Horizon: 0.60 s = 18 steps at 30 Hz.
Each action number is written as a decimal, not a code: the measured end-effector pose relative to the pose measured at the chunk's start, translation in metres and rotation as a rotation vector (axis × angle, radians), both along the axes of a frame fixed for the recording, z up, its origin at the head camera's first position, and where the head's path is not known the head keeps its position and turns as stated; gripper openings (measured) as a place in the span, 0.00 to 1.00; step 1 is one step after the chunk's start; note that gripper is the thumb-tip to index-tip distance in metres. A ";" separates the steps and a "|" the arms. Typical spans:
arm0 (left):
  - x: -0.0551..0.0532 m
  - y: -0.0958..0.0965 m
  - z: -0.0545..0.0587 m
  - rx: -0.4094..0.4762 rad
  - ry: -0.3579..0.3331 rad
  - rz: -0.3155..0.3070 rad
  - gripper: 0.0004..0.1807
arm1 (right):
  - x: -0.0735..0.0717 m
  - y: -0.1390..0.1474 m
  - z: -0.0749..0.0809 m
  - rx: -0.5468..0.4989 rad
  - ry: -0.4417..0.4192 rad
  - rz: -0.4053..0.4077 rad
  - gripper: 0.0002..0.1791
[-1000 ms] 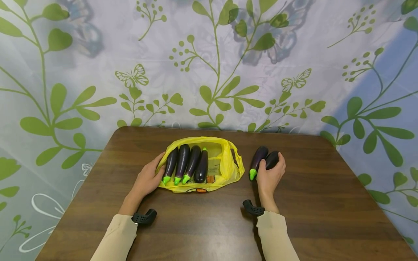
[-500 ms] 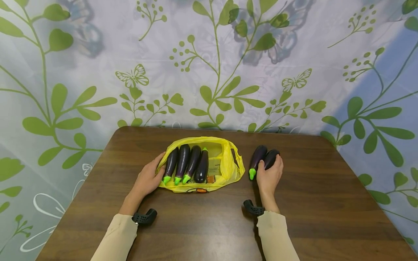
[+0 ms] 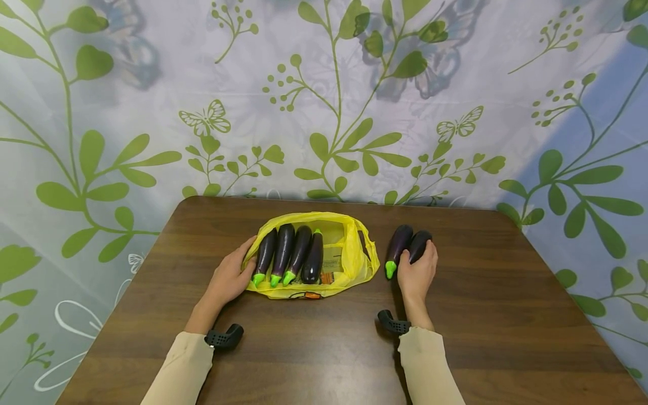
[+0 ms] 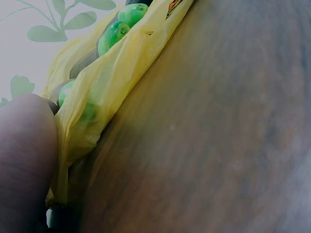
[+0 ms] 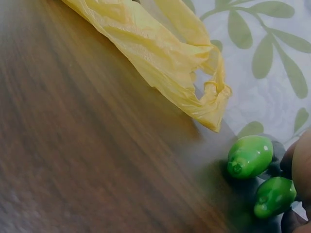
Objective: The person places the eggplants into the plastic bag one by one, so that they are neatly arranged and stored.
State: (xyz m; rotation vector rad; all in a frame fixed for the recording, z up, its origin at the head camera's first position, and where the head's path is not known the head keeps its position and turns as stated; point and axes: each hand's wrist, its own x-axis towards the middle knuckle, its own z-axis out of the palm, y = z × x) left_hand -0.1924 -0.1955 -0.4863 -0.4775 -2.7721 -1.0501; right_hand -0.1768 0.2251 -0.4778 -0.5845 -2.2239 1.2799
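A yellow plastic bag (image 3: 358, 264) lies on the table with its mouth spread. Inside are several dark purple eggplants (image 3: 283, 250) side by side; most have their green stem ends toward me, and the rightmost points its stem away. My left hand (image 3: 234, 274) holds the bag's left edge, its fingers partly hidden behind the yellow plastic. To the right of the bag, two more eggplants rest together on the table. My right hand (image 3: 418, 274) grips the right eggplant (image 3: 419, 246), with the left eggplant (image 3: 399, 243) just beside it. Their green caps (image 5: 250, 156) show in the right wrist view.
The brown wooden table (image 3: 324, 349) reaches back to a hanging cloth (image 3: 283, 157) printed with green leaves and butterflies. A black band (image 3: 224, 337) with a curved piece sits on each wrist.
My right hand has shifted slightly to the left with the right eggplant, and the two loose eggplants lie a little farther left. The left hand and the bag look unchanged.
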 end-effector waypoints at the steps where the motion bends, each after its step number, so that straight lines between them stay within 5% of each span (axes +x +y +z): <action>1: 0.000 0.000 0.000 0.000 -0.001 0.000 0.32 | 0.000 0.000 0.000 0.002 0.002 -0.001 0.38; 18: 0.000 0.001 0.001 0.003 -0.018 -0.001 0.32 | 0.001 0.000 -0.001 0.019 0.013 -0.015 0.33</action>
